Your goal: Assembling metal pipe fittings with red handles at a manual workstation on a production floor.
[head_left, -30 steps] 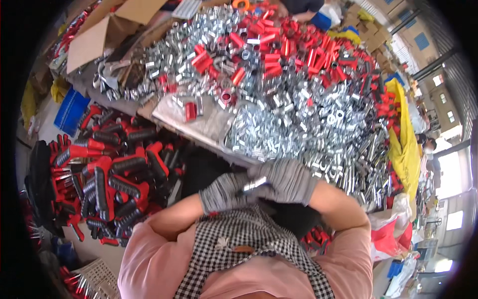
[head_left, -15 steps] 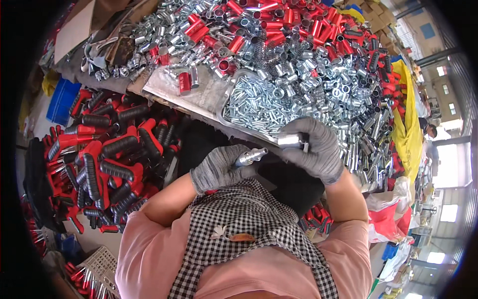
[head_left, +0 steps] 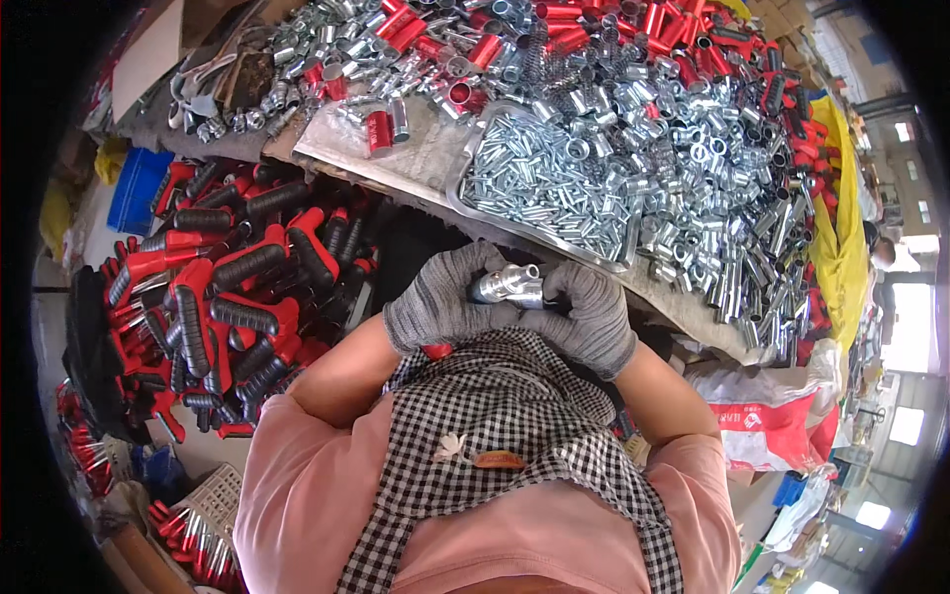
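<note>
Both hands wear grey knitted gloves and meet in front of my checked apron. My left hand (head_left: pixel 443 299) is closed around a shiny metal fitting (head_left: pixel 507 283) with a narrow, hollow end pointing right. Against it, my right hand (head_left: pixel 589 319) grips a short silvery metal sleeve (head_left: pixel 532 294) between thumb and fingers. The two metal parts lie side by side or touch; my fingers hide how they meet. Just beyond the hands is a metal tray (head_left: pixel 554 188) full of small silvery pins.
Metal sleeves and rings (head_left: pixel 693 158) pile up right of the tray, with red tubes (head_left: pixel 406 30) behind. One red sleeve (head_left: pixel 379 133) stands on a pale board (head_left: pixel 332 139). Many red-and-black handles (head_left: pixel 247 267) heap up at my left. A white-and-red sack (head_left: pixel 767 416) lies at my right.
My right hand has moved left and closer to me, bringing its sleeve against the fitting in my left hand. The view has shifted slightly.
</note>
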The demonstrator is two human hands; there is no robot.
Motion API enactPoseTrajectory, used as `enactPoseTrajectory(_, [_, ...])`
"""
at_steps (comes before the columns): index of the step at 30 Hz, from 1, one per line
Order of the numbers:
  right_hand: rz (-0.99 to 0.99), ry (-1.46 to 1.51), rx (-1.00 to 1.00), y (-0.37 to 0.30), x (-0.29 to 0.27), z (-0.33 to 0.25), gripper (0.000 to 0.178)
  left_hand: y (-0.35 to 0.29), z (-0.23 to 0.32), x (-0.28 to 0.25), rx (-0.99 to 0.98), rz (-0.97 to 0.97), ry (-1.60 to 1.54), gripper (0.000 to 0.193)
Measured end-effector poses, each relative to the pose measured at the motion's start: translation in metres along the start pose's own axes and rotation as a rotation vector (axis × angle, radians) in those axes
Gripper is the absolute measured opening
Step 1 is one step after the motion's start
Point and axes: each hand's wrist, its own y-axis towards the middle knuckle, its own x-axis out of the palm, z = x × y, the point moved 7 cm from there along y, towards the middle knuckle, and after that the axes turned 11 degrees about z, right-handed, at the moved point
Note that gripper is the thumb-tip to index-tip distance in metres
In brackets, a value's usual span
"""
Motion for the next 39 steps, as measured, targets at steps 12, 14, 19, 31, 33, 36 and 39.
enactPoseTrajectory(12, [-0.153,0.124,-0.212,-0.006,0.003,0.007,0.029,0.003,0.007,0.005,-0.014,0.013,-0.008,0.05])
enactPoseTrajectory(14, [-0.153,0.019,-0.228,-0.007,0.001,0.002,0.034,0.004,0.003,0.004,-0.074,0.009,-0.104,0.049])
enactPoseTrajectory(19, [-0.286,0.039,-0.09,-0.02,0.012,0.01,0.042,0.006,0.002,0.025,-0.099,-0.16,-0.11,0.048])
enactPoseTrajectory(31, [0.148,0.074,-0.021,-0.047,-0.065,0.029,0.024,0.021,0.009,0.066,0.009,-0.257,0.046,0.04])
enactPoseTrajectory(33, [0.17,0.084,0.08,-0.051,-0.076,0.029,0.023,0.021,0.012,0.075,0.007,-0.303,0.066,0.039])
enactPoseTrajectory(36, [0.205,0.111,0.16,-0.06,-0.088,0.041,0.026,0.023,0.016,0.079,0.052,-0.261,0.107,0.036])
enactPoseTrajectory(39, [0.3,0.174,0.131,-0.062,-0.094,0.039,0.032,0.025,0.011,0.077,-0.033,-0.242,0.216,0.034])
